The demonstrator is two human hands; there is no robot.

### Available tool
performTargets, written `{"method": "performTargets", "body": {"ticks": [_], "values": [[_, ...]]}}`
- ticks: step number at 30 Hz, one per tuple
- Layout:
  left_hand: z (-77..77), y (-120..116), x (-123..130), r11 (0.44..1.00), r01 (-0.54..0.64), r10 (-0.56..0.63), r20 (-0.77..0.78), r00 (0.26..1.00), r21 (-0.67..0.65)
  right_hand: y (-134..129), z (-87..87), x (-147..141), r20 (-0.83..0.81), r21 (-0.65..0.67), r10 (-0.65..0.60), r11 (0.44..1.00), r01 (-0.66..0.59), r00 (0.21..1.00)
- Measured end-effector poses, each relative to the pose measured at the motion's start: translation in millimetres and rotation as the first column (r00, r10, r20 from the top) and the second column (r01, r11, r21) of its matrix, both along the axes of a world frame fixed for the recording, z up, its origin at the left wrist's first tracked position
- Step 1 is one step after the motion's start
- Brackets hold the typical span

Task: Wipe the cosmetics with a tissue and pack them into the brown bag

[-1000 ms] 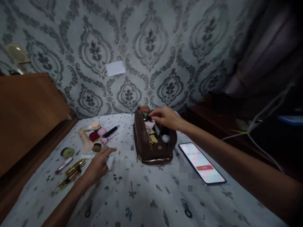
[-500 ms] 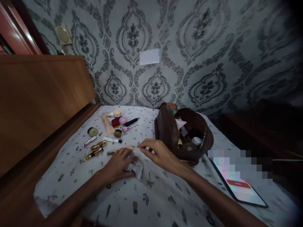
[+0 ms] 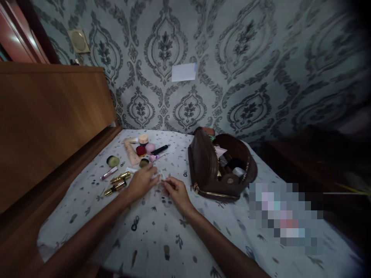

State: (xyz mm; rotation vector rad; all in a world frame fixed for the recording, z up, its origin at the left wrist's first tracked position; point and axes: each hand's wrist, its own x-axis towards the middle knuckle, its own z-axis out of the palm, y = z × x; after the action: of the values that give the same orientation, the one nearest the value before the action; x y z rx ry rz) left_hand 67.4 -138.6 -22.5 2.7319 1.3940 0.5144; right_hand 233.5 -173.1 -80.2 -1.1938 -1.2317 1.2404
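Note:
My left hand point(image 3: 142, 180) is bent over the cloth beside the makeup, fingers and thumb curled toward a small, pale, blurred item point(image 3: 161, 177). Thumb and forefinger of my right hand point(image 3: 176, 191) pinch at the other side of it. What the item is cannot be made out. Close to my left hand lie two gold tubes point(image 3: 120, 177), a white tube point(image 3: 131, 170) partly hidden by the fingers, and a round dark-rimmed jar point(image 3: 144, 163). To the right of my right hand, a brown bag point(image 3: 203, 162) stands unzipped with various small items inside.
Farther back are a beige squeeze tube point(image 3: 131, 152), a red-lidded jar point(image 3: 140, 150), a pink sponge point(image 3: 150, 148) and a black pen-like stick point(image 3: 160, 149). A wooden cabinet point(image 3: 58, 131) borders the left. A pixelated patch covers the right of the patterned cloth point(image 3: 150, 239).
Both hands have moved away from me, the right one also leftward from the bag. They now meet at the small pale item. The bunched cloth under my left hand lies flatter.

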Motion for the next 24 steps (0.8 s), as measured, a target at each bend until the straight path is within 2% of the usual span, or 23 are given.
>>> {"method": "performTargets", "body": {"ticks": [3, 5, 8, 12, 16, 19, 22, 24], "values": [[25.8, 47, 18, 0.988, -0.155, 0.153, -0.092, 0.984, -0.006, -4, -1.6, 1, 0.006, -0.014, 0.003, 1.000, -0.003, 1.000], [34.6, 76, 33, 0.983, -0.181, 0.179, -0.135, 0.975, -0.008, -7, -1.1, 1, 0.009, -0.016, 0.000, 1.000, 0.000, 1.000], [32.2, 110, 55, 0.982, -0.186, 0.175, -0.199, 0.964, -0.042, -8, -0.2, 1, 0.029, -0.009, -0.005, 1.000, 0.005, 1.000], [16.3, 134, 75, 0.971, -0.215, 0.180, -0.268, 0.946, -0.108, -9, -2.2, 2, 0.025, 0.033, -0.015, 0.999, 0.014, 1.000], [13.0, 142, 82, 0.957, -0.255, 0.220, -0.228, 0.949, -0.140, -7, -8.5, 3, -0.013, 0.095, -0.023, 0.995, 0.024, 1.000], [19.5, 138, 78, 0.955, -0.253, 0.240, -0.095, 0.966, -0.153, -4, -13.0, 4, -0.081, 0.106, -0.019, 0.994, 0.028, 0.997], [22.2, 119, 68, 0.960, -0.214, 0.236, 0.109, 0.966, -0.183, -1, -14.2, 5, -0.198, 0.125, -0.048, 0.990, 0.073, 0.979], [17.6, 97, 62, 0.961, -0.185, 0.235, 0.256, 0.938, -0.204, 0, -13.0, 7, -0.272, 0.142, -0.086, 0.981, 0.128, 0.959]]}}
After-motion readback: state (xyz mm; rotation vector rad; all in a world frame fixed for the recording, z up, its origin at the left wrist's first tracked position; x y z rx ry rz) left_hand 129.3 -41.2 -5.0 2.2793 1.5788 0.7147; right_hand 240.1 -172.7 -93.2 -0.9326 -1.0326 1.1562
